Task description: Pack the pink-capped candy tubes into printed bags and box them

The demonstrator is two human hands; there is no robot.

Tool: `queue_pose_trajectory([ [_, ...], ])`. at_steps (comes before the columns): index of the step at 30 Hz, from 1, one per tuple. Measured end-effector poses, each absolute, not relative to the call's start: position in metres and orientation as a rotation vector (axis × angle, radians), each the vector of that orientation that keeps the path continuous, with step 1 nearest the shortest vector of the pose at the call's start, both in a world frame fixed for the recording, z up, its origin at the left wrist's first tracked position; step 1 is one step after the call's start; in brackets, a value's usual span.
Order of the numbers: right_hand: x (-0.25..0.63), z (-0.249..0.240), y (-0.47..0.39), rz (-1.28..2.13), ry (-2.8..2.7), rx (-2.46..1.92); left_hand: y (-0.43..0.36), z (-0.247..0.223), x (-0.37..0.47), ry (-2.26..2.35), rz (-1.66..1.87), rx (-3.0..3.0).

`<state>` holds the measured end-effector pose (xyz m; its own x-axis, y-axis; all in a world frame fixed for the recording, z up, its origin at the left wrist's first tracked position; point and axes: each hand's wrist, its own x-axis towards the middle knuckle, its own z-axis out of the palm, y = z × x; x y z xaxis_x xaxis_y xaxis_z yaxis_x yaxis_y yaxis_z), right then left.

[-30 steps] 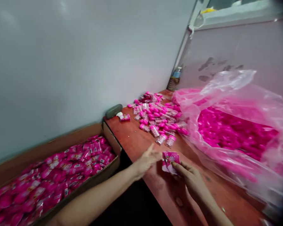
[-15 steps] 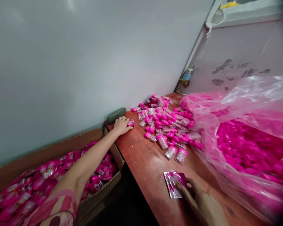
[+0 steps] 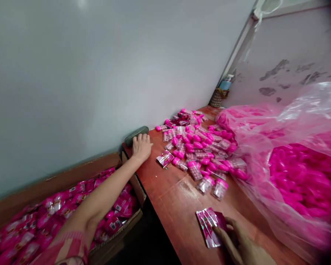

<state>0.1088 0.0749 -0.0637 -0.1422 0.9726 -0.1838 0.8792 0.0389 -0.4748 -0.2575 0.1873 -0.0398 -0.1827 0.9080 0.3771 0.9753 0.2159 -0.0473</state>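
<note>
My left hand [image 3: 142, 148] reaches to the far left corner of the red table, fingers slightly bent and apart, against the near side of a dark green oblong case [image 3: 132, 137]. I see nothing held in it, though the undersides of its fingers are hidden. Just right of that hand lies a single pink printed sachet [image 3: 165, 158]. At the near edge, my right hand [image 3: 244, 239] pinches a few pink foil sachets [image 3: 208, 224] between thumb and fingers. Between the hands is a heap of clear candy-filled tubes with pink caps [image 3: 194, 170].
An open cardboard box [image 3: 55, 176] full of pink packets stands lower left, beside the table [image 3: 165, 198]. A clear plastic bag [image 3: 260, 195] of bright pink pieces covers the right side. A woven basket [image 3: 217, 98] with a bottle [image 3: 226, 81] sits in the far corner by the wall.
The sachet at my left hand's fingers now lies apart on the table to its right. My left hand has shifted against the green case. My right hand still holds its sachets; the view has moved slightly.
</note>
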Motion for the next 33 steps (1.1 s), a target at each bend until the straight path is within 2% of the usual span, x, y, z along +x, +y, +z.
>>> queue_pose_trajectory([
  [7, 0.098, -0.053, 0.070, 0.625, -2.195, -2.009, 0.204, -0.051, -0.285, -2.168, -0.226, -1.876],
  [13, 0.098, -0.055, 0.063, 0.606, -2.142, -1.920, 0.193, -0.037, -0.273, -2.150, -0.581, -1.805],
  [17, 0.103, -0.054, 0.062, 0.731, -2.080, -1.836, 0.145, -0.027, -0.219, -1.989, -0.870, -2.195],
  [22, 0.120, -0.052, 0.062, 0.830, -1.930, -1.851, 0.067, -0.034, -0.121, -1.775, -0.845, -2.786],
  [27, 0.132, -0.047, 0.053, 0.859, -1.948, -1.792, 0.041, -0.055, -0.060, -1.760, -0.915, -2.701],
  [33, 0.138, -0.046, 0.045, 0.867, -1.949, -1.761, 0.043, -0.072, -0.047, -1.831, -0.846, -2.612],
])
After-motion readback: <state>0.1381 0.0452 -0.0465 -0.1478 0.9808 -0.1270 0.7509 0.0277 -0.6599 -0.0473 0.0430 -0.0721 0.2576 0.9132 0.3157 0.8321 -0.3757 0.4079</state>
